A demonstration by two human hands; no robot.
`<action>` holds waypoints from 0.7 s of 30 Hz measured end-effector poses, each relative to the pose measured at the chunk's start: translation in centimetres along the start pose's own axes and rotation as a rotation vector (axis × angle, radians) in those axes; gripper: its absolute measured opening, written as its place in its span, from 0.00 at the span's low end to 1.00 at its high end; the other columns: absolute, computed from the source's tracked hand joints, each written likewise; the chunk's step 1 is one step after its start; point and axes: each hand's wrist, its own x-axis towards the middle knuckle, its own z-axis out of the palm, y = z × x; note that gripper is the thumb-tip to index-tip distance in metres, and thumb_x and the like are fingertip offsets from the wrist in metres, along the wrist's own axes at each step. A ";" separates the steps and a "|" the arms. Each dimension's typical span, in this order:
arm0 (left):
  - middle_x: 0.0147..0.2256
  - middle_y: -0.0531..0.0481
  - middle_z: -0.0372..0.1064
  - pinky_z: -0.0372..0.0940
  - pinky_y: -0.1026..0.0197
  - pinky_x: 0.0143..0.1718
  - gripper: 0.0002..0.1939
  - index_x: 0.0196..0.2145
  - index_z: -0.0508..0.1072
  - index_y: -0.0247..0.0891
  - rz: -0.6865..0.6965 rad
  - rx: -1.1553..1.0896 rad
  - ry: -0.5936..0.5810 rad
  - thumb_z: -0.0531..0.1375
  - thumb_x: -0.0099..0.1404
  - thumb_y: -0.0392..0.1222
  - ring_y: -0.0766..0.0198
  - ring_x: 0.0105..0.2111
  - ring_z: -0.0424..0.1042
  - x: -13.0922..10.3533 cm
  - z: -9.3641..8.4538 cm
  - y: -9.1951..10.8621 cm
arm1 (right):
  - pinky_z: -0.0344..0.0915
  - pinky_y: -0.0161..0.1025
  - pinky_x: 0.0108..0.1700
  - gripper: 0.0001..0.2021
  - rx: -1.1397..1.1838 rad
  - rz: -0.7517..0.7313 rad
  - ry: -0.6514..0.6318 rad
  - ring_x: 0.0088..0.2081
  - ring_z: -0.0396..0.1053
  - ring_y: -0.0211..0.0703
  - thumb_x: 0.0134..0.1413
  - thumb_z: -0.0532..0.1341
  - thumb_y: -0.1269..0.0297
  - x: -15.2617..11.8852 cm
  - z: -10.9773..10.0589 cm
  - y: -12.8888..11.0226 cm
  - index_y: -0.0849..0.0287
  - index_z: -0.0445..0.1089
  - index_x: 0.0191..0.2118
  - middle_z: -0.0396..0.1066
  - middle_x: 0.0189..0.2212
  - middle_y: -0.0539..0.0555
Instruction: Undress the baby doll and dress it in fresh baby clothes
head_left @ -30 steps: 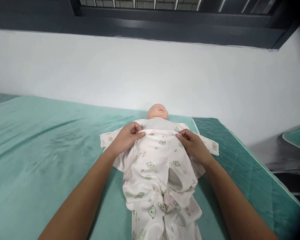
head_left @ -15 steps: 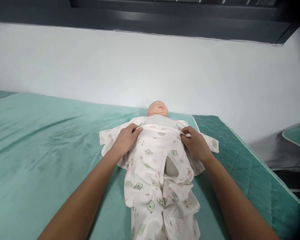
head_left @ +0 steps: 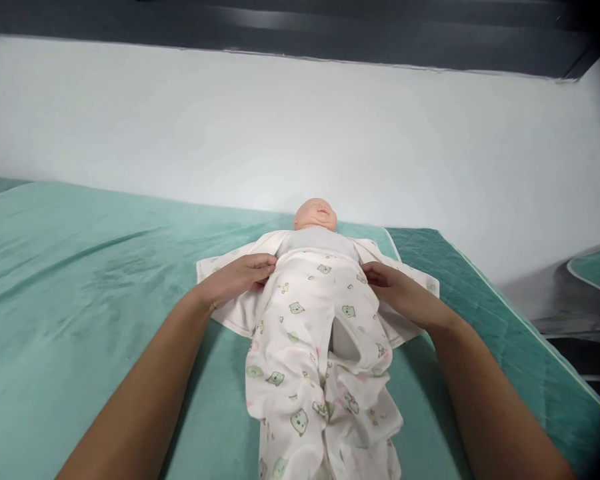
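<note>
A baby doll (head_left: 316,215) lies face up, its grey torso showing between the spread sides of a white printed baby jacket (head_left: 405,270). White baby trousers (head_left: 300,313) with green animal prints cover its belly and legs, and grey shows through an opening at the crotch. My left hand (head_left: 243,275) is at the left end of the waistband, fingers closed together on the cloth. At the opposite end, my right hand (head_left: 397,290) has its fingers bent in against the waistband. Both sets of fingertips are partly hidden by the hands and fabric.
A green sheet (head_left: 105,320) with soft creases lies under the doll, and a darker quilted green cover (head_left: 485,333) runs along the right. Behind stands a white wall (head_left: 230,127), with a dark frame (head_left: 330,37) across the top.
Both hands have shifted from gripping the top of the waistband to its sides, wrists moving outward. The waistband now lies flatter over the belly. The view has tilted slightly.
</note>
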 end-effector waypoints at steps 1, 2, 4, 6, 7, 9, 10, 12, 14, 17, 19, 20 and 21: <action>0.37 0.49 0.70 0.62 0.60 0.38 0.16 0.41 0.73 0.40 -0.007 -0.009 -0.011 0.60 0.61 0.53 0.61 0.36 0.68 -0.1 0.0 0.0 | 0.68 0.45 0.49 0.16 0.024 -0.006 -0.018 0.47 0.72 0.49 0.52 0.66 0.57 -0.1 -0.2 0.1 0.53 0.70 0.47 0.75 0.46 0.54; 0.38 0.49 0.71 0.63 0.59 0.38 0.16 0.43 0.73 0.40 -0.011 -0.017 -0.027 0.61 0.60 0.50 0.60 0.38 0.69 -0.1 0.1 0.1 | 0.68 0.45 0.49 0.15 0.035 -0.004 -0.018 0.47 0.72 0.49 0.52 0.66 0.57 -0.1 -0.3 0.1 0.53 0.70 0.45 0.75 0.46 0.54; 0.38 0.49 0.71 0.64 0.60 0.38 0.18 0.45 0.71 0.40 -0.010 -0.039 -0.051 0.62 0.57 0.45 0.60 0.38 0.69 -0.2 0.2 0.1 | 0.68 0.44 0.46 0.14 0.024 0.027 0.027 0.45 0.72 0.48 0.52 0.67 0.56 -0.2 -0.6 0.4 0.54 0.70 0.42 0.75 0.43 0.54; 0.37 0.51 0.71 0.64 0.61 0.37 0.17 0.44 0.70 0.40 -0.009 -0.071 -0.047 0.63 0.55 0.42 0.62 0.37 0.69 -0.2 0.2 0.0 | 0.67 0.41 0.41 0.12 -0.007 0.061 0.094 0.40 0.72 0.45 0.51 0.67 0.55 -0.1 -0.8 0.7 0.55 0.70 0.39 0.75 0.37 0.52; 0.37 0.51 0.70 0.64 0.62 0.37 0.17 0.43 0.69 0.40 -0.010 -0.082 -0.038 0.63 0.55 0.41 0.62 0.37 0.69 -0.2 0.2 -0.1 | 0.66 0.40 0.39 0.12 -0.023 0.067 0.113 0.37 0.71 0.44 0.51 0.66 0.54 -0.1 -1.0 0.8 0.55 0.70 0.38 0.74 0.35 0.51; 0.38 0.51 0.71 0.65 0.61 0.38 0.15 0.40 0.69 0.40 -0.011 -0.080 -0.024 0.63 0.53 0.40 0.62 0.38 0.70 -0.2 0.2 -0.1 | 0.65 0.39 0.37 0.12 -0.054 0.059 0.111 0.34 0.68 0.42 0.52 0.66 0.53 0.0 -1.1 1.1 0.56 0.71 0.37 0.73 0.32 0.50; 0.39 0.50 0.71 0.65 0.61 0.39 0.14 0.39 0.69 0.39 -0.008 -0.065 -0.021 0.63 0.53 0.40 0.61 0.39 0.70 -0.2 0.2 -0.1 | 0.64 0.39 0.37 0.13 -0.065 0.050 0.100 0.34 0.67 0.41 0.52 0.65 0.52 0.0 -1.1 1.1 0.56 0.71 0.36 0.72 0.32 0.50; 0.40 0.49 0.72 0.66 0.59 0.41 0.13 0.38 0.70 0.39 0.003 -0.019 -0.014 0.62 0.52 0.40 0.59 0.41 0.70 -0.2 0.2 -0.1 | 0.64 0.39 0.37 0.14 -0.071 0.045 0.079 0.34 0.67 0.41 0.52 0.65 0.51 0.1 -1.1 1.2 0.57 0.71 0.36 0.72 0.32 0.51; 0.39 0.50 0.72 0.66 0.59 0.41 0.12 0.36 0.71 0.39 0.006 0.026 0.004 0.62 0.51 0.40 0.58 0.41 0.71 -0.2 0.3 0.0 | 0.64 0.39 0.37 0.14 -0.052 0.055 0.071 0.34 0.67 0.42 0.51 0.65 0.51 0.1 -1.0 1.1 0.57 0.71 0.36 0.72 0.33 0.51; 0.35 0.50 0.72 0.66 0.58 0.37 0.10 0.32 0.72 0.40 -0.003 0.061 0.063 0.62 0.49 0.42 0.57 0.37 0.71 -0.2 0.6 0.3 | 0.65 0.38 0.39 0.13 -0.017 0.092 0.057 0.36 0.68 0.42 0.49 0.68 0.54 0.0 -0.8 0.8 0.56 0.71 0.36 0.73 0.35 0.51; 0.32 0.51 0.71 0.66 0.58 0.33 0.09 0.29 0.72 0.41 -0.014 0.086 0.110 0.62 0.47 0.42 0.57 0.35 0.70 -0.2 0.8 0.5 | 0.65 0.38 0.40 0.12 0.002 0.109 0.044 0.37 0.69 0.43 0.49 0.68 0.56 -0.1 -0.8 0.6 0.55 0.71 0.36 0.73 0.35 0.50; 0.31 0.51 0.71 0.66 0.58 0.33 0.08 0.28 0.72 0.41 -0.020 0.099 0.118 0.62 0.47 0.43 0.57 0.34 0.70 -0.2 0.9 0.6 | 0.64 0.38 0.40 0.11 0.007 0.112 0.034 0.37 0.68 0.42 0.49 0.68 0.56 -0.1 -0.8 0.6 0.55 0.71 0.36 0.73 0.35 0.50; 0.31 0.51 0.71 0.66 0.58 0.33 0.08 0.28 0.72 0.41 -0.024 0.110 0.118 0.62 0.47 0.43 0.57 0.34 0.70 -0.2 1.0 0.7 | 0.64 0.38 0.40 0.11 0.010 0.108 0.026 0.36 0.68 0.42 0.50 0.67 0.56 -0.1 -0.8 0.7 0.55 0.70 0.35 0.73 0.34 0.49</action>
